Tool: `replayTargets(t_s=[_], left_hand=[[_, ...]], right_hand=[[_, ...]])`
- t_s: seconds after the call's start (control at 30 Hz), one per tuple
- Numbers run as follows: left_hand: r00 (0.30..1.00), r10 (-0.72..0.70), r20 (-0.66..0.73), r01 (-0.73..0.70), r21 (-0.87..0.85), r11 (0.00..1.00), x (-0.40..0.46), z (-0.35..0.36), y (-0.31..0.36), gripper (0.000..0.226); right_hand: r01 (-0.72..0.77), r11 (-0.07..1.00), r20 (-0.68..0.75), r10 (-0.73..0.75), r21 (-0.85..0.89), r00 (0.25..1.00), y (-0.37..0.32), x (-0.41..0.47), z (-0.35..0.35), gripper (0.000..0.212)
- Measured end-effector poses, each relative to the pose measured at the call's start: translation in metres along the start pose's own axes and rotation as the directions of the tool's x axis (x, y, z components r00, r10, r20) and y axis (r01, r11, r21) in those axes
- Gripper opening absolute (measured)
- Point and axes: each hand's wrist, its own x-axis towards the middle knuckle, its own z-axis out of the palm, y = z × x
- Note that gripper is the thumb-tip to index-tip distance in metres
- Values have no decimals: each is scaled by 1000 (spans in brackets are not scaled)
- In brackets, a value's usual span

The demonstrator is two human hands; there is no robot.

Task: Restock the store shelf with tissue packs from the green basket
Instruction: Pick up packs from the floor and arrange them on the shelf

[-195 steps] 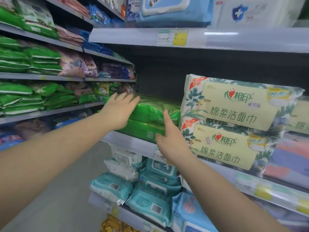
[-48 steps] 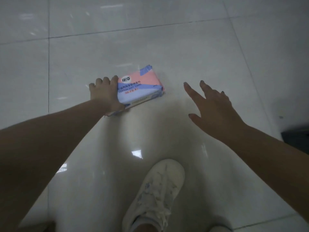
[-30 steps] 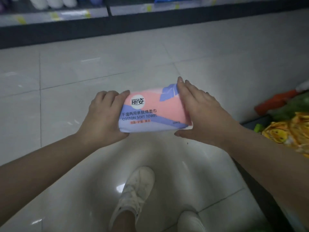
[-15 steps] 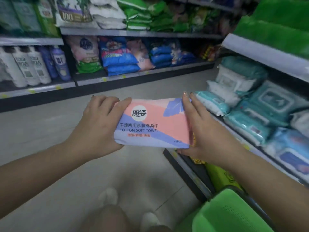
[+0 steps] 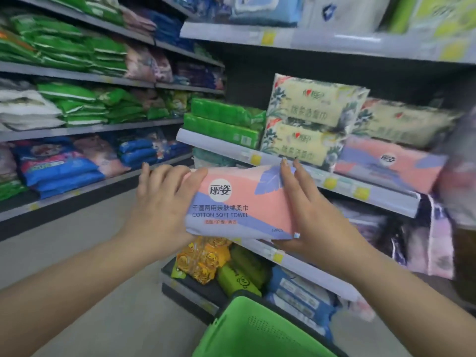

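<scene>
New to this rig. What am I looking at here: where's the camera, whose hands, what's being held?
There is no robot here. A person wears one wide-angle camera on the head, so the single view looks forward and down along their bare arms.

Both hands hold one pink and purple pack printed COTTON SOFT TOWEL. The left hand has its grip around the pack's left end; the right hand cups the right end with the thumb underneath.

Ahead is a store shelf. On it, left to right, sit two stacked green packs, two stacked cream floral packs, and a matching pink pack lying flat.

The green basket sits low in the view, below the hands.
</scene>
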Motion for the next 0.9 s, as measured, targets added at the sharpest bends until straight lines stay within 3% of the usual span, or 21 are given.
replayTargets(t_s=[0.13,0.27,0.4,0.5,0.57,0.7,0.8,0.9], left_hand=[[997,59,-42,-60,-18,998,41,13,42,82],[992,104,-65,-107,-43,993,80,27,81,80],[987,140,-79,-145,-67,987,118,45,116,88],[978,186,-92,-196,-115,974,145,62,139,96],[967,228,-113,-242,-135,961,160,71,155,101],[945,279,-173,-299,-104,949,181,86,183,105],[940,278,-195,-306,-128,943,196,96,196,109],[945,269,-184,-295,-131,946,214,109,207,112]], right_hand=[[-87,996,-90,84,-26,992,37,-22,-22,130],[-179,983,-209,184,40,960,71,-40,-37,124],[-250,933,-317,326,257,890,107,-51,-43,127],[-282,821,-301,468,497,831,137,-54,-51,125],[-282,739,-278,534,611,798,157,-57,-60,115],[-254,679,-297,583,689,756,191,-66,-67,72],[-235,612,-301,642,755,705,210,-66,-66,60],[-232,617,-344,667,752,661,220,-58,-73,52]])
